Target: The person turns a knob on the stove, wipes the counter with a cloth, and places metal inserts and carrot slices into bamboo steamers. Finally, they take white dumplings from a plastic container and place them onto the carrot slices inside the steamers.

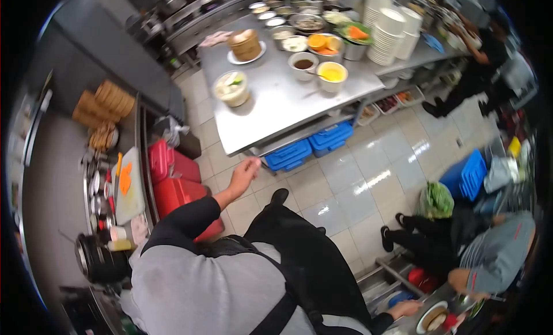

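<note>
At lower right in the head view, the right grip (406, 308) is lying beside the plate (420, 324) — clamped on it or not, I cannot tell. Plate-handling is seemingly the step, calling for level support. The left grip (246, 173) is hanging half-uncurled, seemingly empty. Bowls (302, 73) are crowding the tabletop (276, 113) — people (501, 251) are working nearby.

Your left hand (246, 172) and right hand (406, 309) are making two, and two co-workers (502, 251) are showing. You are seeing two plates (245, 62), at least two red bins (173, 162), at least three blue tubs (288, 155), at least two white stacks (387, 35), one board (136, 200), one knife (117, 176) and one lettuce bag (439, 199). The tins (307, 24) are crowding too closely to count.
</note>
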The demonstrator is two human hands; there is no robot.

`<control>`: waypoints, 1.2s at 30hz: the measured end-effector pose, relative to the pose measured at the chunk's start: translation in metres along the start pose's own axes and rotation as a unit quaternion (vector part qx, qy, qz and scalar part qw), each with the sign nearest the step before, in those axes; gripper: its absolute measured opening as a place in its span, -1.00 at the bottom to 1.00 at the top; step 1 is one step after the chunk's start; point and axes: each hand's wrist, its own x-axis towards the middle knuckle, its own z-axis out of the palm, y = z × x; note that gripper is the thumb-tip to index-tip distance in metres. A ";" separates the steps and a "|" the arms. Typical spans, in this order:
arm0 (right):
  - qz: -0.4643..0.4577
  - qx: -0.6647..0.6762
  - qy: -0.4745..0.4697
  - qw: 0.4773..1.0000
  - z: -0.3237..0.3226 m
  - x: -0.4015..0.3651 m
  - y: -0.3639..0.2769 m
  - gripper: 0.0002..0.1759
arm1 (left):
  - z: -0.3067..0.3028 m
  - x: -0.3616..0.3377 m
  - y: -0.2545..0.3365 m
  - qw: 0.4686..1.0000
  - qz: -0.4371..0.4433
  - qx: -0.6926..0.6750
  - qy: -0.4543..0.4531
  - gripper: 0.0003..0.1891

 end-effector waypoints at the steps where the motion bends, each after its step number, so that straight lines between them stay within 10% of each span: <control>1: 0.052 0.014 -0.088 0.995 0.016 -0.061 -0.013 -0.37 | -0.025 0.002 0.007 0.996 0.021 0.003 0.083 -0.64; 5: 0.006 0.091 -0.365 0.927 0.095 -0.277 -0.055 -0.67 | -0.118 0.107 0.021 0.960 0.005 -0.110 0.256 -0.53; 12: -0.231 0.084 -0.687 0.683 0.199 -0.538 -0.201 -0.76 | -0.238 0.269 0.051 0.963 -0.010 -0.202 0.177 -0.24; 16: -0.417 0.075 -0.718 0.552 0.244 -0.663 -0.290 -0.66 | -0.278 0.323 0.070 0.992 0.024 -0.110 0.062 -0.21; 18: -0.367 0.049 -0.773 0.516 0.259 -0.725 -0.328 -0.67 | -0.285 0.349 0.080 0.999 0.012 0.040 0.019 -0.32; 24: -0.236 -0.027 -0.818 0.524 0.346 -0.861 -0.370 -0.64 | -0.260 0.475 0.054 0.974 -0.079 -0.212 0.018 -0.51; 29: -0.136 -0.019 -0.821 0.554 0.379 -0.896 -0.346 -0.68 | -0.222 0.530 0.076 0.983 -0.049 -0.038 0.171 -0.35; 36: -0.138 0.035 -0.804 0.578 0.426 -0.904 -0.385 -0.46 | -0.236 0.546 0.078 0.998 -0.057 0.003 0.027 -0.52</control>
